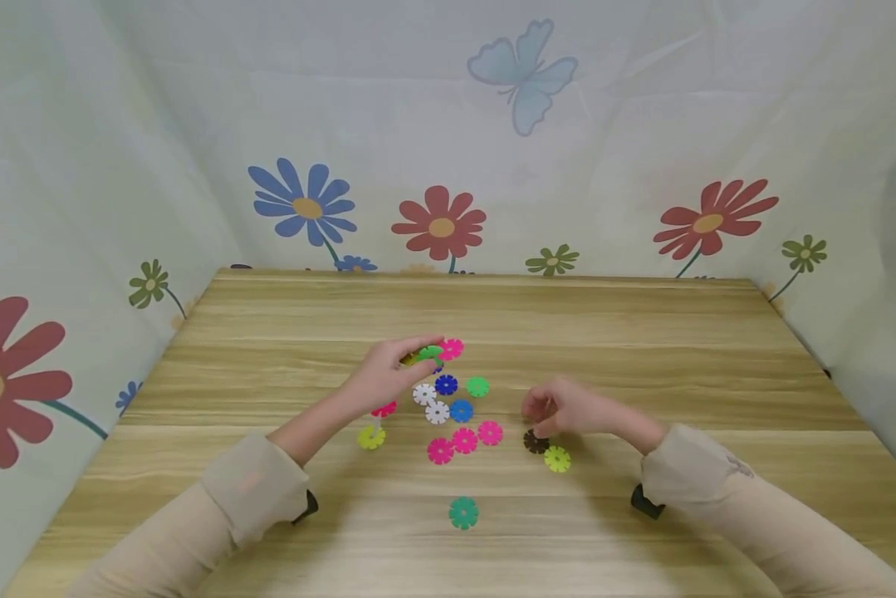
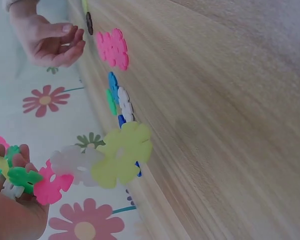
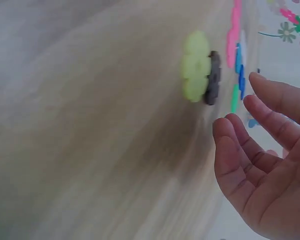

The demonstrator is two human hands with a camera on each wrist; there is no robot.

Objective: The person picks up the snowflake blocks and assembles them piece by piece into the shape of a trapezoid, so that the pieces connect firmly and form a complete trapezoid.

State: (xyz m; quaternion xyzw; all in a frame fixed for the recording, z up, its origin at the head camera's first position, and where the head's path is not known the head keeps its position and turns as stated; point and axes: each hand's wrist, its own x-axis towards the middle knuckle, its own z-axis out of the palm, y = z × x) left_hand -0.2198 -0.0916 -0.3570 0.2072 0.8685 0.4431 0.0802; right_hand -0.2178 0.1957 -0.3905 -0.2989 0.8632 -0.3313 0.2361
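Observation:
My left hand [image 1: 382, 378] pinches a linked chain of plastic snowflake discs above the table. Green discs [image 2: 24, 179] sit between its thumb and fingers. From them the chain runs through a pink disc [image 2: 52, 186] and a whitish one [image 2: 76, 164] to a yellow disc [image 2: 124, 156] at its end. My right hand [image 1: 578, 407] holds nothing; its fingers are loosely bent, with gaps between thumb and fingertips in the right wrist view. It hovers beside a dark brown disc [image 1: 536, 442] and a yellow-green disc [image 1: 557, 459] lying on the table.
Loose discs lie mid-table: pink ones [image 1: 464, 440], white ones [image 1: 437, 413], a light blue one [image 1: 462, 410], a dark blue one [image 1: 446, 384] and a green one [image 1: 477, 387]. A teal disc [image 1: 463, 513] lies nearer me. Flower-printed cloth [image 1: 604, 166] hangs behind the wooden table [image 1: 642, 324].

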